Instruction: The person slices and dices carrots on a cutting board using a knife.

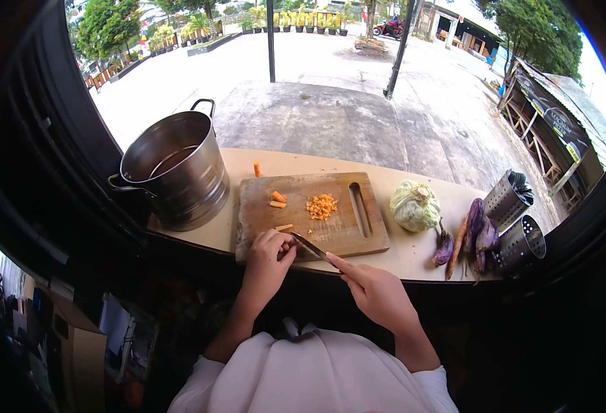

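My right hand (378, 292) grips the handle of a kitchen knife (310, 246), its blade angled left over the near edge of the wooden cutting board (261, 206). The fingers of my left hand (270, 253) are curled down on the board beside the knife tip, pressing on a carrot piece they mostly hide. A thin carrot strip (284, 227) lies just beyond those fingers. Farther up the board are carrot chunks (278, 199) and a small heap of diced carrot (322, 206).
A large steel pot (179, 172) stands left of the board, and a carrot stub (257, 168) lies behind it. To the right are a cabbage (414, 206), purple eggplants (478, 224), a whole carrot (458, 246) and two perforated metal holders (521, 246). The narrow counter (303, 162) faces a paved yard.
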`<state>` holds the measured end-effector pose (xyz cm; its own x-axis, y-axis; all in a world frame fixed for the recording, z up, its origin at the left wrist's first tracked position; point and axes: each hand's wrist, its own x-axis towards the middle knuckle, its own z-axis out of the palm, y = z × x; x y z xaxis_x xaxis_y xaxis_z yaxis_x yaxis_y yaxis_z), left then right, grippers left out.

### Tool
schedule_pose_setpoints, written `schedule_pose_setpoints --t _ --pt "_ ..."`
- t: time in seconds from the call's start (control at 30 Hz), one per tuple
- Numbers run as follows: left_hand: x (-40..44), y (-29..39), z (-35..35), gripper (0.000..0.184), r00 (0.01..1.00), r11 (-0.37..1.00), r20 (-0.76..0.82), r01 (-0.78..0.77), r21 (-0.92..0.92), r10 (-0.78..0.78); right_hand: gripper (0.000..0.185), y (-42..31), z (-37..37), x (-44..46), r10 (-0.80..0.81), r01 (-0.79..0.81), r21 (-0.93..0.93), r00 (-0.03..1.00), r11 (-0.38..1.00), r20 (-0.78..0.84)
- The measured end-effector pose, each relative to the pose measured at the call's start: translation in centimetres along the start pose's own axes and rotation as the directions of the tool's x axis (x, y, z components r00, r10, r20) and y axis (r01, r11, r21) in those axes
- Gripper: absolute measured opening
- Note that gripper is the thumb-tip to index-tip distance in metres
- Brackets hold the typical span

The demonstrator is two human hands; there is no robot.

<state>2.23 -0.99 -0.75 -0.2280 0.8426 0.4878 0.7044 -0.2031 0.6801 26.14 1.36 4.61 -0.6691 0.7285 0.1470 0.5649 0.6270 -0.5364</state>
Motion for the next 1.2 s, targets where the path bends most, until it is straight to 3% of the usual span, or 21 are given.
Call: schedule_pose_setpoints --t 0.37,0.63,0.77,0.97,1.07,1.2 --pt "0.1 0.1 -0.1 0.011 0.999 1.000 0.023 0.023 -0.002 -0.023 0.054 0.3 -0.8 0.2 0.033 -0.043 0.107 0.996 0.993 0.086" --pt "0.1 0.2 -0.2 0.005 1.000 0.999 0.028 0.009 0.048 -0.010 0.053 -0.1 -0.8 0.1 0.053 -0.051 0.131 0.998 0.990 -0.013" --pt "0.2 -0.1 0.0 0.004 0.998 0.996 -0.044 0.034 -0.080 -0.038 0.050 0.4 -1.3 -0.4 0.030 -0.015 0.174 0.996 0.985 -0.085" --pt "0.6 1.1 -0.8 0.007 0.992 0.985 -0.033 0.117 -0.126 -0.122 0.047 1.7 -1.6 -0.8 -0.042 0.039 0.115 0.999 0.993 0.031" --pt "0.8 0.8 -1.1 0.007 0.996 0.993 0.001 0.090 -0.073 -0.091 0.047 1.9 -0.9 0.0 -0.074 0.083 0.096 0.993 0.992 -0.091" --pt "1.3 -0.1 -0.6 0.011 1.000 1.000 0.011 -0.008 -0.010 0.008 0.047 1.7 -1.3 0.8 0.095 -0.091 0.037 0.988 0.995 -0.123"
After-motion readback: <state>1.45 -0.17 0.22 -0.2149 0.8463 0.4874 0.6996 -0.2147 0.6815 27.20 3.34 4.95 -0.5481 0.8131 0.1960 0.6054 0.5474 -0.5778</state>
